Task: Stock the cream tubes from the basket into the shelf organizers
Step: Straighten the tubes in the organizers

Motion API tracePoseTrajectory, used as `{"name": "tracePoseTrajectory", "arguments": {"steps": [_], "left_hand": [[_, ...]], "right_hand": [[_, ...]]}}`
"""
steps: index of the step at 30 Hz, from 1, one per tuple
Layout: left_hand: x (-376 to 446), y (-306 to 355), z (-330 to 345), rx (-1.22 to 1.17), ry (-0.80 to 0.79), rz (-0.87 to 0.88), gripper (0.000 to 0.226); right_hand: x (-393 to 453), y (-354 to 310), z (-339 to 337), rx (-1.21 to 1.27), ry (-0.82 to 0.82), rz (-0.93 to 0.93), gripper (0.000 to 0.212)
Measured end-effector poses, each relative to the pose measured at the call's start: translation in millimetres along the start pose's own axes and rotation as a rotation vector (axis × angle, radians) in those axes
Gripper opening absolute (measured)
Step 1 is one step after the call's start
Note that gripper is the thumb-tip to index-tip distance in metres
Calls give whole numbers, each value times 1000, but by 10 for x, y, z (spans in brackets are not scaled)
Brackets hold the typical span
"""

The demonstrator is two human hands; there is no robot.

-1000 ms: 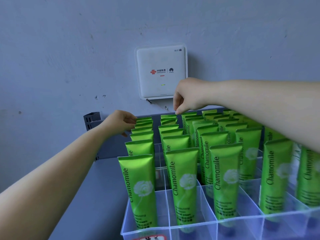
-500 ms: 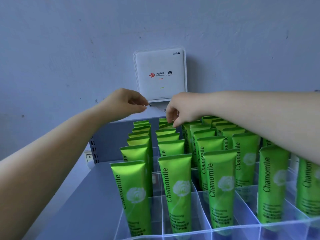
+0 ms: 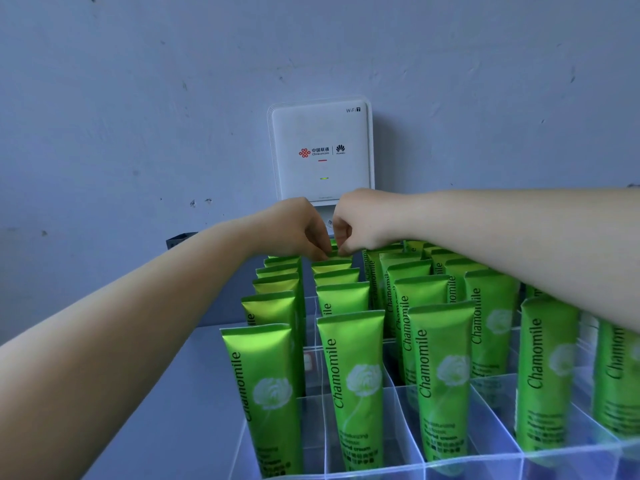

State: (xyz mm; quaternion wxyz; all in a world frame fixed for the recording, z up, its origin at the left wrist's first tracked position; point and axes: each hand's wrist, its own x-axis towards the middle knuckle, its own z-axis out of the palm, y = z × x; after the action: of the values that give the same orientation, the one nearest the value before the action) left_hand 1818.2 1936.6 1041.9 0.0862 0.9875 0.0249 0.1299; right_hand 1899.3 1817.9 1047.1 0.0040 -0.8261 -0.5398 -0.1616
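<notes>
Pale blue wall fills the upper frame. At mid-frame the rearmost cream tube [image 3: 333, 253] of the second row stands in the clear shelf organizer [image 3: 491, 403], its crimped top pinched from both sides by curled fingertips: the left hand [image 3: 294, 226] and right hand [image 3: 360, 220] meet knuckle to knuckle, both arms stretched forward. Green Chamomile tubes [image 3: 443, 375] stand upright in rows toward the lower right. A white router [image 3: 322, 150] hangs just above the hands.
</notes>
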Motion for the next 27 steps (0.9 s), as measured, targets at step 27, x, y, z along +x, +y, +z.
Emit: {"name": "tracePoseTrajectory", "arguments": {"steps": [27], "left_hand": [[-98, -28, -35, -40, 88, -42, 10]], "right_hand": [[-54, 7, 12, -1, 5, 32, 17]]}}
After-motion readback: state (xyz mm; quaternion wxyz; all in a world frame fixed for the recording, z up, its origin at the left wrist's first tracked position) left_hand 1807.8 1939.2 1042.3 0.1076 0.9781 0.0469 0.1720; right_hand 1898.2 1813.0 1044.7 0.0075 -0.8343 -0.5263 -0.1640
